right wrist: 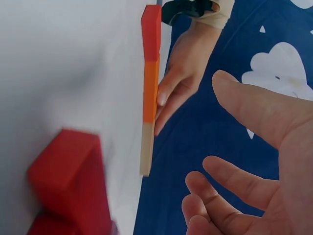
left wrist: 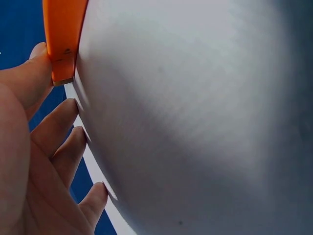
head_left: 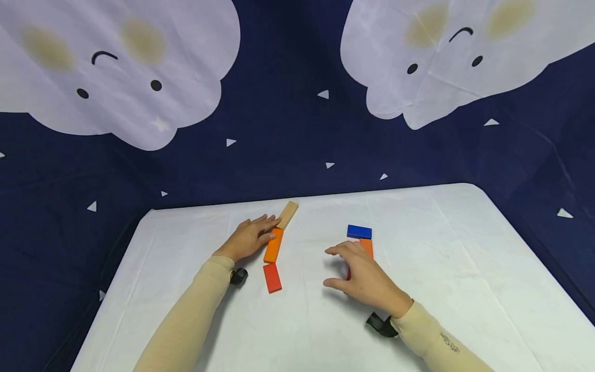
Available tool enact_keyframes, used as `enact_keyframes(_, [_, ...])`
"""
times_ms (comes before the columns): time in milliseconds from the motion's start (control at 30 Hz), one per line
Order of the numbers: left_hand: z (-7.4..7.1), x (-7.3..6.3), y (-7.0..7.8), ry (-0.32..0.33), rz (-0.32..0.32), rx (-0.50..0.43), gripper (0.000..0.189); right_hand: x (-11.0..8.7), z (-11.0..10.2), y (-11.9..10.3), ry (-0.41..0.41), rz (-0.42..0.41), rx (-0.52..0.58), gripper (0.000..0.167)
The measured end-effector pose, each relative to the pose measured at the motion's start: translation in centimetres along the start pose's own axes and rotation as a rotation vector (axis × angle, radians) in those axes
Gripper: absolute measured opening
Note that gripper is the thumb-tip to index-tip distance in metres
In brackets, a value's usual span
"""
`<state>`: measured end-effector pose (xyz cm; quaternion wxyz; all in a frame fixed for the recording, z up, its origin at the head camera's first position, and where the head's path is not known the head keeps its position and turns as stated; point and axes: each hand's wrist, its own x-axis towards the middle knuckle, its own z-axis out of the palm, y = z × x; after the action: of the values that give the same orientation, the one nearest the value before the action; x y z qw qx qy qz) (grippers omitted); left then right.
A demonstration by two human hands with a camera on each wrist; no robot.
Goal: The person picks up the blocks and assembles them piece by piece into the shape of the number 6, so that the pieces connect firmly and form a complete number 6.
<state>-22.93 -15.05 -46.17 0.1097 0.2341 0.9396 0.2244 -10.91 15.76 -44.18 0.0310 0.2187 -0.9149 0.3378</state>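
Note:
My left hand lies beside an orange block, its fingers fairly straight and the thumb touching the block's side. Fingertips reach the spot where a plain wooden block continues the line, and a red block sits at the near end. My right hand hovers with thumb and fingers spread apart, nothing between them. Behind and beneath it are a blue block, a second orange block and red blocks, partly hidden by the hand in the head view.
A white cloth covers the table, with its far edge just behind the wooden block. Beyond it hangs a dark blue curtain with white clouds and small triangles. Both wrists carry a black device.

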Motion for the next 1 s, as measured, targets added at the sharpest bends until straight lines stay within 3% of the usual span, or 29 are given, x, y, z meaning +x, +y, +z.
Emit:
enact_keyframes(167, [-0.1,0.0,0.1,0.006,0.008,0.002,0.051,-1.1,-0.9,1.0,-0.001,0.046,-0.018,0.061])
enact_keyframes(567, [0.0,0.0,0.0,-0.003,-0.005,0.002,0.051,-3.1,-1.8,3.0,-0.011,0.062,-0.12,0.06])
enact_keyframes(1000, [-0.1,-0.2,0.2,-0.005,-0.001,-0.013,0.051,-4.5,-2.1,4.7,-0.059,0.035,-0.169,0.069])
